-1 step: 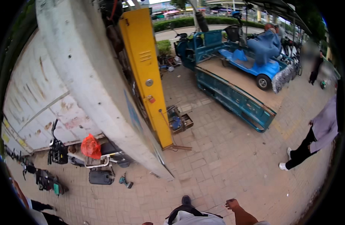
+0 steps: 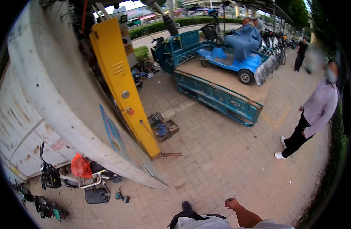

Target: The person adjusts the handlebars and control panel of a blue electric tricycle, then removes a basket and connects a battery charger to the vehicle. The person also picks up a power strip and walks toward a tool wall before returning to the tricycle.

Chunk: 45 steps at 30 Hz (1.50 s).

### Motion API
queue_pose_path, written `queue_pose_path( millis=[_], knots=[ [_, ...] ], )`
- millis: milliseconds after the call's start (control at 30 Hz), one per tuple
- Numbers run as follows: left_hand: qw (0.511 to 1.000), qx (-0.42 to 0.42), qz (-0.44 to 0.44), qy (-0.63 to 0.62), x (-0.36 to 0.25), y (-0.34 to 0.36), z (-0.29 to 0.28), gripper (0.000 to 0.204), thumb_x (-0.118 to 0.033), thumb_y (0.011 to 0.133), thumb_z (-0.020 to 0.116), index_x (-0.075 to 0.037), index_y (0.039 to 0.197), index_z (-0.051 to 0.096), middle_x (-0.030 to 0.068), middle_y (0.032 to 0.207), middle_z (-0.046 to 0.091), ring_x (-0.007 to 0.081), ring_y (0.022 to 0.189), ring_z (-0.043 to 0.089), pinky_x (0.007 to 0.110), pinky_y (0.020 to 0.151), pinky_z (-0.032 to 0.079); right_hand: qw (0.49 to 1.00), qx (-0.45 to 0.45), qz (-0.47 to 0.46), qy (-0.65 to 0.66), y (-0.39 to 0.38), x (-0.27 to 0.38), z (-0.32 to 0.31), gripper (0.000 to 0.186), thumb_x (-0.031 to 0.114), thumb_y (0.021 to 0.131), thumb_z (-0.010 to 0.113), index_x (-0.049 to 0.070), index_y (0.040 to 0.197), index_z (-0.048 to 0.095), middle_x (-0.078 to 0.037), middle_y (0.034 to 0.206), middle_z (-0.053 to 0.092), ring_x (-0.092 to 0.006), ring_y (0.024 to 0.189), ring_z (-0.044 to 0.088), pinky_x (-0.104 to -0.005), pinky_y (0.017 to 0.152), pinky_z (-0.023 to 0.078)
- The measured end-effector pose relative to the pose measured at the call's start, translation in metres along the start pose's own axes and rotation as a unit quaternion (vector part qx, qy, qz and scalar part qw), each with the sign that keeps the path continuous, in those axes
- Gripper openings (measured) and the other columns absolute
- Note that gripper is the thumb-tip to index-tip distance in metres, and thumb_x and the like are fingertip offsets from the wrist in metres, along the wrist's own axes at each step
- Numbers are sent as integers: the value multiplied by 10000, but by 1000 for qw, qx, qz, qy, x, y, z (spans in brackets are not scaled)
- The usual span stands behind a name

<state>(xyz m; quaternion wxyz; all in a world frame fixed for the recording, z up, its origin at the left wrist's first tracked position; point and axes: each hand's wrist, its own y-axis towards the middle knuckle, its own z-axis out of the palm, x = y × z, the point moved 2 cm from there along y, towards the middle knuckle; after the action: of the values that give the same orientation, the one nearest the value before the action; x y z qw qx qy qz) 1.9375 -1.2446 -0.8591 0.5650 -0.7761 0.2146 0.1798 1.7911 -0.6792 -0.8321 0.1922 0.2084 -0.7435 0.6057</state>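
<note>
My right hand (image 2: 231,203) hangs low over the brick paving at the lower edge. Its fingers are loosely bent and apart, with nothing seen in them, and it touches nothing. My left hand is out of the picture. One dark shoe of mine (image 2: 186,206) shows on the paving. To the left lies a teal and black cordless drill (image 2: 122,197) on the ground, beside a black plastic case (image 2: 97,195). A yellow metal door (image 2: 120,76) with a red padlock (image 2: 130,111) stands open ahead of me. At its foot sits a tool box (image 2: 169,129) with mixed tools.
A teal cargo tricycle (image 2: 217,99) carries a blue scooter (image 2: 232,63) under a blue cloth. A person in a pale purple top (image 2: 318,99) stands at right; another in black (image 2: 300,55) is farther back. Left are a wall (image 2: 68,99), a red bag (image 2: 81,166) and parked scooters (image 2: 49,208).
The view has swung right and up, so the door, tricycle and drill sit farther left. The person at right shows more fully. A sliver of my left hand has gone out of view.
</note>
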Motion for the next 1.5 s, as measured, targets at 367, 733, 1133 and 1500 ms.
queue_pose_path(
  millis=[367,733,1133,1500],
  knots=[
    [946,291,84,119,-298,145,95,308,-136,876,450,-2,1138,544,132,970,634,221,719,612,297,542,489,947,-249,101,178,-45,-128,-34,346,329,819,585,22,949,678,-87,822,674,-173,683,643,-311,569,509],
    [926,275,124,229,-429,159,248,260,-170,863,479,-34,1057,585,110,911,638,189,694,610,288,535,483,935,-131,265,194,65,-151,-78,397,372,843,548,34,1017,660,-95,910,677,-241,876,660,-380,713,544],
    [937,203,206,196,-524,160,313,233,-183,849,488,-90,1028,606,60,818,638,148,670,612,290,508,475,938,-206,-127,249,202,248,-345,383,280,863,555,-47,1060,588,-145,946,644,-232,807,641,-329,625,507],
    [929,316,158,108,-556,312,361,332,-201,835,552,-12,1106,574,112,861,642,190,629,601,358,528,512,964,-123,192,138,291,209,-273,373,257,848,590,-32,1084,596,-189,1030,644,-324,943,634,-460,819,510]
  ],
)
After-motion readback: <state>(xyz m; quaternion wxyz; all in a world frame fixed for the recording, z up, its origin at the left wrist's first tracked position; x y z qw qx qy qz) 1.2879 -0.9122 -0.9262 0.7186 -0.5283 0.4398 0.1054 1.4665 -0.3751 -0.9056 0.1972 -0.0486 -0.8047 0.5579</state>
